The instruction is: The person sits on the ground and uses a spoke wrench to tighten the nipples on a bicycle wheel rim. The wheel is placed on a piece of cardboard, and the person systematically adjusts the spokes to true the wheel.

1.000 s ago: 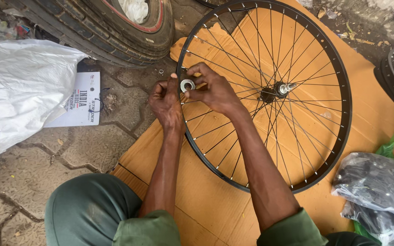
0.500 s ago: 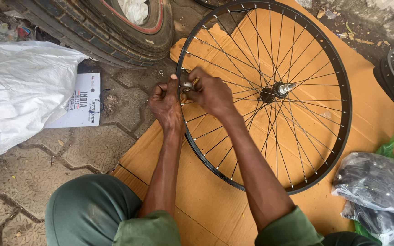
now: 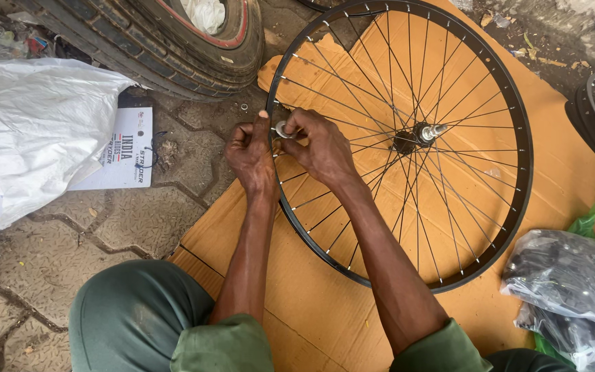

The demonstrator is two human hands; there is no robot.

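Your left hand is closed on the rim of the black spoked wheel, left of frame centre. Your right hand, just beside it, pinches a small silver ring tool at that rim. The wheel lies flat on orange cardboard.

Bare left hand, bare right hand, no gloves, rings or watch. Forearms bare; green sleeves pushed above elbows. Matching green trousers, fabric creased.
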